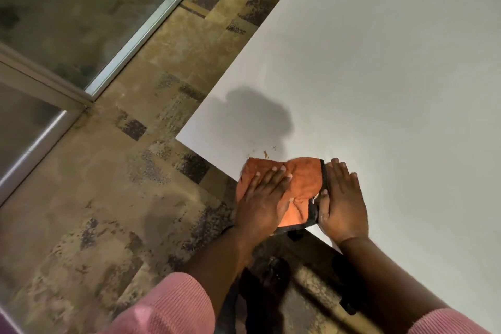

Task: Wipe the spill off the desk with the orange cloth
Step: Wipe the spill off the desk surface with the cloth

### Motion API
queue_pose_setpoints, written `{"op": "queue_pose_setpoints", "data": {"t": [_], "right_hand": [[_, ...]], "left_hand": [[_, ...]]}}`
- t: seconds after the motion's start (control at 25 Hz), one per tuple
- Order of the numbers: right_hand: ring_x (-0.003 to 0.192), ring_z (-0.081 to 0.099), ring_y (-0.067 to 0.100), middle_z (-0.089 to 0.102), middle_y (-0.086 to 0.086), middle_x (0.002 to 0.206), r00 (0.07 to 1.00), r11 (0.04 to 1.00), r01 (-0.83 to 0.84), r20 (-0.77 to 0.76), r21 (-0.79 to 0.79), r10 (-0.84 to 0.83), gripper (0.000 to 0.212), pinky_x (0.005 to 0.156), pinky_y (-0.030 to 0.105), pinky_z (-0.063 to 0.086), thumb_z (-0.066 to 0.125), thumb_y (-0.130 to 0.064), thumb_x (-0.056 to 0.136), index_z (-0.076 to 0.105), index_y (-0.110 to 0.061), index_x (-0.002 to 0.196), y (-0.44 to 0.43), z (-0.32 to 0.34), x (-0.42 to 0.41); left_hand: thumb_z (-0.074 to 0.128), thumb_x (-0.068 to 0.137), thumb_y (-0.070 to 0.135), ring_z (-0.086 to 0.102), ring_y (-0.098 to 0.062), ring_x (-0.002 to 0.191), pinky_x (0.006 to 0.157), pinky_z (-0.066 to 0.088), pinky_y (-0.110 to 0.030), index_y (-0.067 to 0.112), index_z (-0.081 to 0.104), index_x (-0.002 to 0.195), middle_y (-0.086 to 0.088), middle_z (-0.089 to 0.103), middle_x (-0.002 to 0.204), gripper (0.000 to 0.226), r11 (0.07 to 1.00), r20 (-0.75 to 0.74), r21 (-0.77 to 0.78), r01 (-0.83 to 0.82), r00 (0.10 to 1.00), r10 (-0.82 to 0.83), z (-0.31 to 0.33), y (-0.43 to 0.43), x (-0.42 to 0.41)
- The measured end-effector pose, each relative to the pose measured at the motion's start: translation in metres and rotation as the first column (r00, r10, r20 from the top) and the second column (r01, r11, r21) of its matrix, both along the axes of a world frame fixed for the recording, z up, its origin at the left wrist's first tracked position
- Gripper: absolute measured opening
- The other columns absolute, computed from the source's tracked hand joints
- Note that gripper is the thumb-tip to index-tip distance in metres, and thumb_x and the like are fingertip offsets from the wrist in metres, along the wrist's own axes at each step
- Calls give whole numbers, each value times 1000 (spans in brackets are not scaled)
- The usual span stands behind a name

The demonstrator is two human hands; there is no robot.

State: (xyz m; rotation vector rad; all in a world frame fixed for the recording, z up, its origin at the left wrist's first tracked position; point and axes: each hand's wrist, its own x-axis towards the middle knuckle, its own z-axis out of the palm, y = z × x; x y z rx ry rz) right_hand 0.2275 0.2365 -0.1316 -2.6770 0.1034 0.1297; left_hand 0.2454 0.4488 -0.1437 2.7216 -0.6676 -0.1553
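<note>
The orange cloth (303,179), edged in dark trim, lies crumpled at the near edge of the white desk (379,76), close to its left corner and partly overhanging. My left hand (264,198) presses flat on the cloth's left half, fingers spread. My right hand (341,203) rests flat on the desk just right of the cloth, with its thumb against the dark trim. A few small orange-brown specks of spill (265,154) show on the desk just beyond the cloth's far edge.
The desk's left edge and corner (177,138) drop off to patterned carpet (95,211). A glass partition with a metal frame (130,35) stands at the left. A dark object (273,271) sits on the floor under the desk's near edge.
</note>
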Motion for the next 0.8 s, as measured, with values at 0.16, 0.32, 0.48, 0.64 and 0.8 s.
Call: {"op": "queue_pose_setpoints", "data": {"t": [0.16,0.32,0.48,0.64,0.8], "right_hand": [[155,26,33,33,18,165,1000,999,-16,-11,-43,15,68,128,49,16,28,-30,94,40,0,155,0,2,1],[155,26,34,33,19,165,999,998,-29,-34,-53,27,68,128,50,16,33,-28,94,38,1,155,-1,3,4],[154,29,38,34,22,163,998,997,-42,-38,-63,39,71,126,54,20,37,-27,89,40,3,153,-1,4,5],[155,27,35,32,21,164,999,997,-43,-15,-68,42,68,127,54,19,36,-27,93,38,2,155,1,1,4],[157,23,33,29,18,167,999,997,-32,-33,-69,30,67,128,50,15,43,-23,94,35,0,157,2,1,3]], "left_hand": [[41,108,36,31,-21,154,128,17,-44,14,47,152,-5,41,162,49,973,-50,35,-228,972,229,13,14,104],[48,104,26,42,-29,148,124,28,-50,8,57,144,-12,50,155,45,958,30,-48,-283,958,285,5,11,73],[48,100,30,44,-21,146,121,34,-47,10,63,139,-6,57,150,46,987,58,-46,-151,986,154,6,17,2],[45,104,34,44,-24,147,120,35,-51,13,61,141,-7,54,152,46,991,55,21,-132,990,131,10,24,49],[55,104,27,42,-28,148,124,28,-52,8,58,143,-11,53,153,43,964,42,-6,-266,963,266,11,17,97]]}}
